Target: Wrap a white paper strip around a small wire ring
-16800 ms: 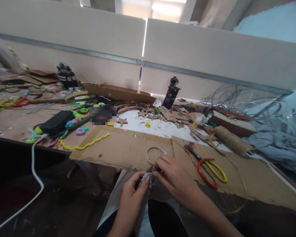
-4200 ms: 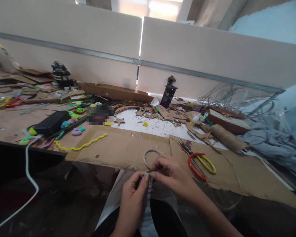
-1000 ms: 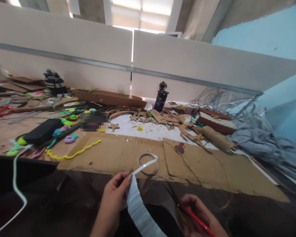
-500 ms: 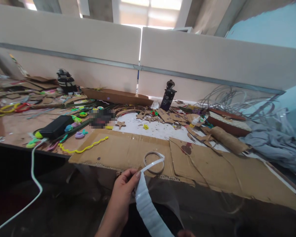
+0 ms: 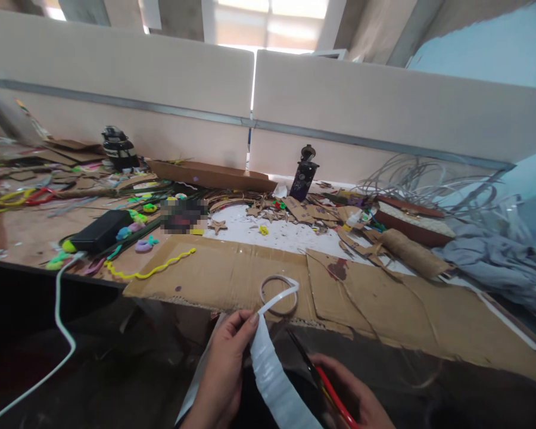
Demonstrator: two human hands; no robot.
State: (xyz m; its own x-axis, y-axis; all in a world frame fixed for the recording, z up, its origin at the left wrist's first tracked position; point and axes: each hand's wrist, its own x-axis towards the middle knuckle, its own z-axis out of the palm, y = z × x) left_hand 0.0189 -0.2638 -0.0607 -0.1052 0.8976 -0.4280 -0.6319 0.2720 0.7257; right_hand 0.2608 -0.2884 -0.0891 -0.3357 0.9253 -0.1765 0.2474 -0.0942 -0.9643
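White and crinkled, a strip (image 5: pixel 272 375) hangs slantwise in front of the near edge of the table (image 5: pixel 33 235) and runs out of view at the bottom. Our right hand (image 5: pixel 351 387), low beside it, has its fingers curled around the red handle of a pair of scissors (image 5: pixel 330 390); the dark blades point up toward the table, their tips just beside the strip, and we cannot tell whether they are parted. Our left hand (image 5: pixel 231 342) pinches the strip's upper end between thumb and forefinger. From that pinch a narrow white band (image 5: pixel 277 297) rises to a ring (image 5: pixel 262 293), which lies at the near edge of the cardboard sheets (image 5: pixel 214 268) along the table's near side.

Toward their left end we see a wavy yellow pipe cleaner (image 5: pixel 161 266); further left sits a black case (image 5: pixel 100 231), with a white cable (image 5: pixel 58 298) dropping over the near edge. Toward the right end, a brown roll (image 5: pixel 413 253) lies beside grey cloth (image 5: pixel 486 259).

Beyond the cardboard sheets we find a cardboard star (image 5: pixel 217 226) and, near the far edge, a dark bottle (image 5: pixel 304 179) with its lid raised. Pale partition panels (image 5: pixel 361 101) rise behind.
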